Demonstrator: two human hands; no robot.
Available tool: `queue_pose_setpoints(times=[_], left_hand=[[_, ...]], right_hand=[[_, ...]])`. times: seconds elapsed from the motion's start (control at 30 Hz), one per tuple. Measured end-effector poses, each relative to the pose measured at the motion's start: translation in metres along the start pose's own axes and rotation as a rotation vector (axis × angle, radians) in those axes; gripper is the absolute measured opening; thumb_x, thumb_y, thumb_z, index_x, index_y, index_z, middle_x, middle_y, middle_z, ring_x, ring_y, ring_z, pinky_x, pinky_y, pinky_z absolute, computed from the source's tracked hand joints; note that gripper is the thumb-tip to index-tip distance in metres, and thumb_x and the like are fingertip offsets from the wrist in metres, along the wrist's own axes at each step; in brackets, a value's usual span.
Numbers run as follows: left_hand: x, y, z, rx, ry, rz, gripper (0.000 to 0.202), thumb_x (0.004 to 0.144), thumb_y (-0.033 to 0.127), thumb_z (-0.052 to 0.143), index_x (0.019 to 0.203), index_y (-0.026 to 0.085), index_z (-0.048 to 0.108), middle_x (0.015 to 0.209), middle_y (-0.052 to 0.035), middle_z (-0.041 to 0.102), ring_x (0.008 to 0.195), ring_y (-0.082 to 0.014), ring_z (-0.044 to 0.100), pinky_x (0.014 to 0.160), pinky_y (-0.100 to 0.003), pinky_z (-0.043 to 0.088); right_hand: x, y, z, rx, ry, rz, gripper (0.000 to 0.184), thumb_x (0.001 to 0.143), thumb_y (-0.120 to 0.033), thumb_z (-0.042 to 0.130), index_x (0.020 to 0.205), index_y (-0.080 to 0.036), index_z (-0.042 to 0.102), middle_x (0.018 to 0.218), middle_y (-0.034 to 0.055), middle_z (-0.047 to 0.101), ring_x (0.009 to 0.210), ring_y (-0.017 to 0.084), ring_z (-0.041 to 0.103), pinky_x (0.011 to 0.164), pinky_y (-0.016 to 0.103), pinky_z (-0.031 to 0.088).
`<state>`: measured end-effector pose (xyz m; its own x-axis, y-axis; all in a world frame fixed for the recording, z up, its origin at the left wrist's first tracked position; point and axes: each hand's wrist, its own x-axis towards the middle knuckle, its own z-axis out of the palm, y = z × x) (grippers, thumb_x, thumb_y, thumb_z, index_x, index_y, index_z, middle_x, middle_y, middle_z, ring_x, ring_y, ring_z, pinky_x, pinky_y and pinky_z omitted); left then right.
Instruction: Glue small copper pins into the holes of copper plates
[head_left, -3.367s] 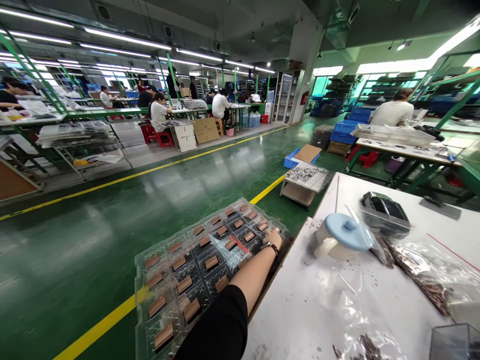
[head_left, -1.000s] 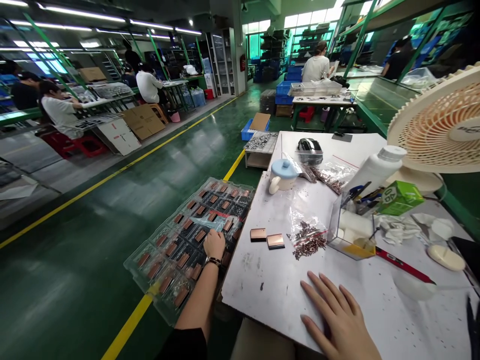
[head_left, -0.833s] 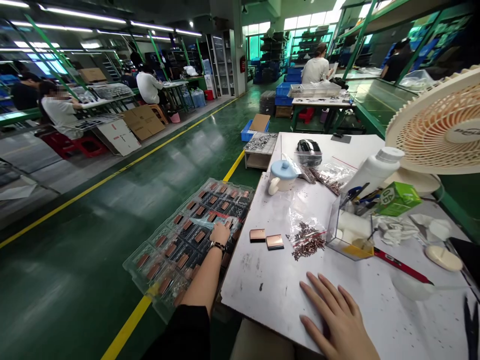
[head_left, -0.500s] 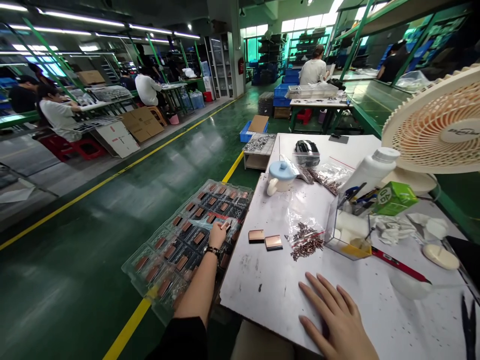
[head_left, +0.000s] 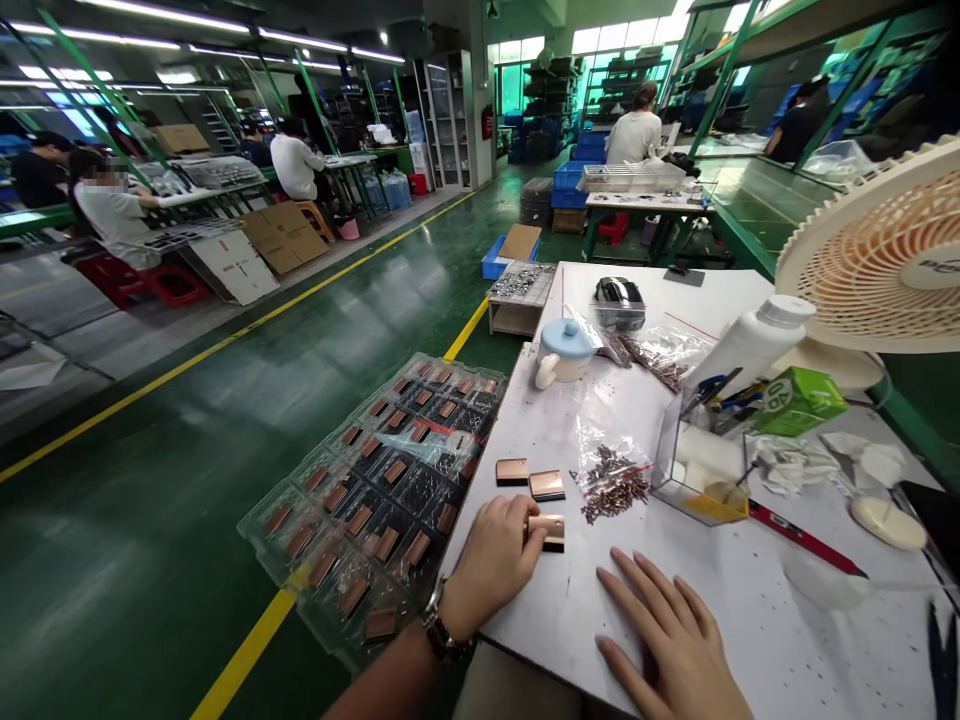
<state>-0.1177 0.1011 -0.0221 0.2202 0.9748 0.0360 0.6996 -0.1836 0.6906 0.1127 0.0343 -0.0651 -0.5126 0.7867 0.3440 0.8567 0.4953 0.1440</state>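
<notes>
My left hand [head_left: 491,563] rests on the white table [head_left: 600,600] near its front left corner, fingers pinched on a small copper plate [head_left: 549,529]. Two more copper plates [head_left: 529,479] lie side by side just beyond it. My right hand [head_left: 675,640] lies flat and open on the table, palm down, holding nothing. A clear plastic tray [head_left: 375,490] with several copper plates in its pockets sits to the left of the table, below its edge.
A bag of small screws [head_left: 611,480], a clear box [head_left: 701,465], a blue-lidded cup [head_left: 564,350], a white bottle [head_left: 750,340], a green carton [head_left: 799,398] and a fan [head_left: 881,260] stand on the table. Other people sit at benches across the green aisle.
My left hand left the tray and came onto the table, now gripping a copper plate beside the two lying there. My right hand stayed flat in place.
</notes>
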Motion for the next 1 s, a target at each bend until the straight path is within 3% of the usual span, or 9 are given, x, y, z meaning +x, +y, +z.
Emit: queue_pose_setpoints(times=[0.17, 0.3, 0.37, 0.47, 0.57, 0.63, 0.73, 0.87, 1.0], left_hand=[[0.000, -0.001, 0.007, 0.093, 0.049, 0.045, 0.011, 0.089, 0.023, 0.052, 0.096, 0.019, 0.061, 0.106, -0.0094, 0.060, 0.101, -0.0284, 0.053, 0.088, -0.047, 0.043], [-0.002, -0.012, -0.011, 0.104, 0.129, 0.027, 0.014, 0.090, 0.026, 0.055, 0.102, 0.022, 0.060, 0.115, -0.0056, 0.060, 0.112, -0.0228, 0.052, 0.101, -0.041, 0.041], [-0.004, -0.033, -0.028, 0.126, 0.233, -0.089, 0.016, 0.093, 0.027, 0.051, 0.105, 0.020, 0.059, 0.118, -0.0066, 0.058, 0.115, -0.0215, 0.051, 0.101, -0.041, 0.041], [-0.015, -0.085, -0.053, 0.190, 0.388, -0.402, 0.026, 0.095, 0.032, 0.050, 0.115, 0.016, 0.055, 0.122, -0.0096, 0.056, 0.110, -0.0235, 0.056, 0.092, -0.045, 0.048], [-0.037, -0.141, -0.063, 0.244, 0.353, -0.730, 0.029, 0.093, 0.034, 0.055, 0.114, 0.015, 0.057, 0.112, -0.0085, 0.061, 0.095, -0.0207, 0.062, 0.082, -0.041, 0.054], [-0.056, -0.169, -0.057, 0.275, 0.268, -0.908, 0.028, 0.092, 0.033, 0.058, 0.112, 0.014, 0.058, 0.109, -0.0078, 0.062, 0.091, -0.0197, 0.063, 0.078, -0.039, 0.055], [-0.082, -0.193, -0.034, 0.342, 0.211, -1.076, 0.029, 0.091, 0.032, 0.059, 0.114, 0.014, 0.058, 0.112, -0.0085, 0.061, 0.095, -0.0209, 0.063, 0.080, -0.041, 0.055], [-0.100, -0.205, -0.008, 0.429, 0.244, -1.096, 0.033, 0.091, 0.037, 0.057, 0.115, 0.014, 0.057, 0.117, -0.0100, 0.060, 0.103, -0.0237, 0.060, 0.087, -0.045, 0.052], [-0.099, -0.210, 0.001, 0.439, 0.298, -1.076, 0.033, 0.092, 0.038, 0.056, 0.115, 0.014, 0.057, 0.114, -0.0092, 0.060, 0.099, -0.0222, 0.061, 0.084, -0.043, 0.053]], right_hand=[[-0.003, 0.000, 0.001, 0.029, 0.003, 0.000, 0.058, 0.087, -0.047, 0.049, 0.140, -0.027, 0.041, 0.147, -0.0003, 0.038, 0.129, 0.025, 0.043, 0.099, 0.043, 0.029], [-0.004, 0.002, 0.003, 0.058, 0.012, -0.002, 0.058, 0.087, -0.046, 0.047, 0.141, -0.026, 0.039, 0.146, 0.0009, 0.040, 0.129, 0.026, 0.044, 0.099, 0.044, 0.029], [-0.004, 0.002, 0.003, 0.065, 0.017, -0.003, 0.058, 0.087, -0.046, 0.046, 0.141, -0.027, 0.038, 0.146, 0.0013, 0.040, 0.129, 0.026, 0.044, 0.100, 0.044, 0.028], [-0.003, 0.003, 0.004, 0.063, 0.022, -0.007, 0.058, 0.087, -0.046, 0.045, 0.141, -0.026, 0.038, 0.146, 0.0018, 0.041, 0.128, 0.027, 0.045, 0.099, 0.044, 0.028], [-0.002, 0.003, 0.004, 0.053, 0.034, -0.014, 0.057, 0.087, -0.046, 0.045, 0.140, -0.025, 0.040, 0.145, 0.0022, 0.043, 0.126, 0.027, 0.046, 0.098, 0.045, 0.029], [-0.002, 0.004, 0.004, 0.037, 0.038, -0.019, 0.057, 0.087, -0.047, 0.045, 0.139, -0.025, 0.041, 0.144, 0.0019, 0.043, 0.125, 0.027, 0.046, 0.096, 0.044, 0.030], [-0.002, 0.004, 0.004, 0.033, 0.035, -0.017, 0.057, 0.087, -0.048, 0.045, 0.140, -0.025, 0.041, 0.145, 0.0013, 0.042, 0.126, 0.026, 0.045, 0.096, 0.043, 0.030], [-0.003, 0.004, 0.003, 0.048, 0.015, -0.020, 0.058, 0.088, -0.047, 0.044, 0.141, -0.025, 0.039, 0.147, 0.0007, 0.039, 0.128, 0.026, 0.043, 0.098, 0.043, 0.030], [-0.002, 0.003, 0.001, 0.072, 0.022, 0.007, 0.056, 0.089, -0.046, 0.043, 0.141, -0.026, 0.038, 0.145, 0.0010, 0.041, 0.128, 0.026, 0.044, 0.098, 0.043, 0.030]])
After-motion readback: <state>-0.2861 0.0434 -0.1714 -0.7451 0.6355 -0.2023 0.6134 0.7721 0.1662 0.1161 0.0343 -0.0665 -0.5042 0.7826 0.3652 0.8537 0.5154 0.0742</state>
